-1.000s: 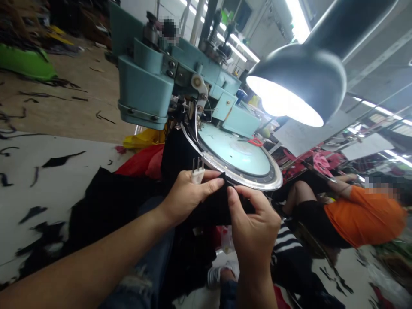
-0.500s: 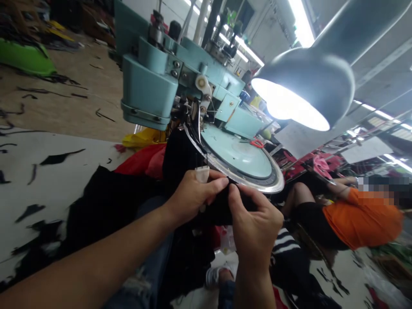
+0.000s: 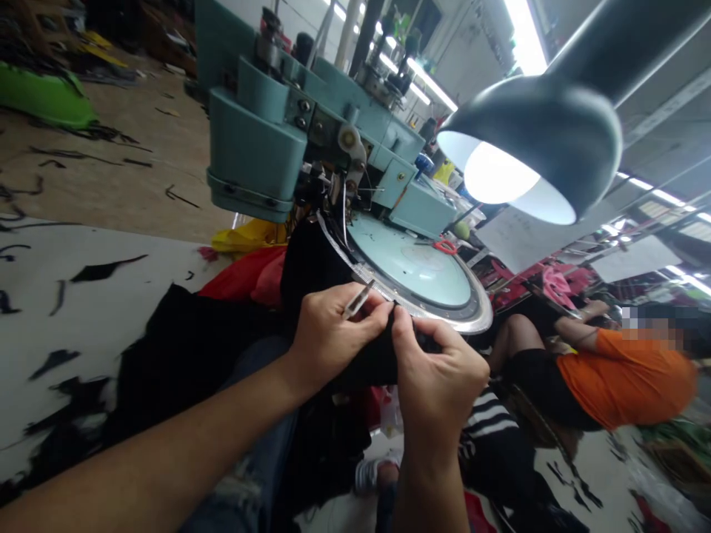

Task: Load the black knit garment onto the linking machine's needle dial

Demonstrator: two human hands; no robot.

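Hands meet at the near rim of a round dial (image 3: pixel 444 311) on a teal machine (image 3: pixel 266 148). Left hand (image 3: pixel 327 337) has its fingers curled shut around a small white pronged tool (image 3: pixel 355 301), which pokes out slantwise between thumb and forefinger, and its fingertips also press on black cloth (image 3: pixel 311 266). Right hand (image 3: pixel 438 377) pinches an edge of that cloth between thumb and forefinger, the other fingers folded in; the two thumbs nearly touch. Cloth hangs from the toothed rim of the dial, runs up its left side toward the machine head, and drops down over the person's lap, spreading dark across the floor at left. Red scissors (image 3: pixel 444 246) lie on the far side of the dial plate. Lit lamp (image 3: pixel 533 155) hangs just above right. Red and yellow fabric (image 3: pixel 244 270) sits beneath the machine. Beyond, at right, another person in an orange top (image 3: pixel 627 377) is seated low.
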